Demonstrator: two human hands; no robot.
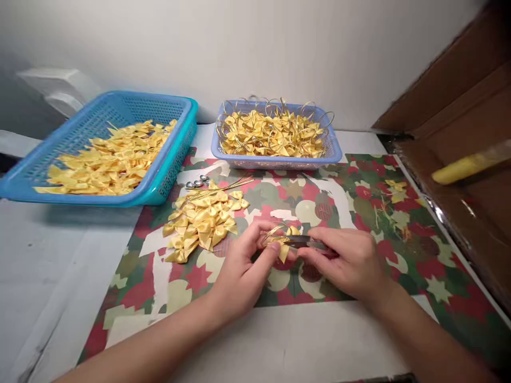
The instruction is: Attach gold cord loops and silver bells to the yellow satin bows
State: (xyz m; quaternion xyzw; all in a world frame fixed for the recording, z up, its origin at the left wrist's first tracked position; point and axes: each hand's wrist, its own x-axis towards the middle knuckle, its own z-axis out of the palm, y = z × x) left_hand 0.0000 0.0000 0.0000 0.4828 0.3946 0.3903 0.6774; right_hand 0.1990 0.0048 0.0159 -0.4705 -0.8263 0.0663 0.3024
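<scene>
My left hand [249, 260] pinches a yellow satin ribbon bow [284, 252] between thumb and fingers, with a loop of gold wire [275, 230] curving up from it. In my right hand [347, 255] is a narrow dark metal hand tool [299, 241], pointing left. Its tip meets the bow; whether it grips the wire or the ribbon is hidden. Left of my left hand lies a pile of yellow bows [205, 218]. Straight gold wires [223, 189] rest across the top of that pile, and several small shiny silver pieces [197, 182] sit behind it.
A blue basket [175, 143] holding yellow bows stands at the left. By the back wall, a lavender basket [275, 162] contains bows with gold wire loops. Scraps of yellow ribbon and thread [395, 191] lie at right, beside a cardboard box [459, 122]. Patterned paper [191, 276] covers the table.
</scene>
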